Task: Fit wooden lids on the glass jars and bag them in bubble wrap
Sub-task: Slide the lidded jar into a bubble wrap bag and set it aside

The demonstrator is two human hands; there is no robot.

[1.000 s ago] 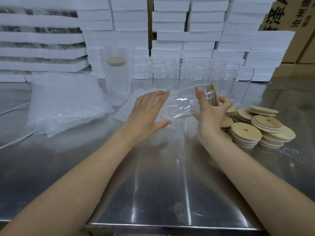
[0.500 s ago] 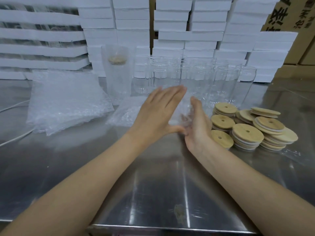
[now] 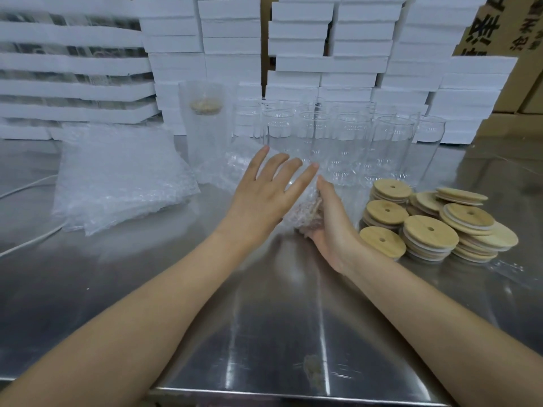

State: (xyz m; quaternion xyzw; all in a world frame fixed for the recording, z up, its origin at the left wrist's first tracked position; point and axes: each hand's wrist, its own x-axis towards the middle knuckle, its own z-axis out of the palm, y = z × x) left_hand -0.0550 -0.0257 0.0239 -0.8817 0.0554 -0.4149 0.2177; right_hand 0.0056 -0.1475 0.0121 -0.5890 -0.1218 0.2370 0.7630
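You are working at a brushed steel table whose surface throws back streaks of light, with a dull smudge near its front edge and a white cable trailing across its left side. Along the back of it, white foam boxes are piled in uneven columns that run past the top of your view, and to your left wider white foam trays lie stacked flat with dark gaps between the layers. At your far right, behind the foam, stand brown cardboard cartons printed with large black Chinese characters.
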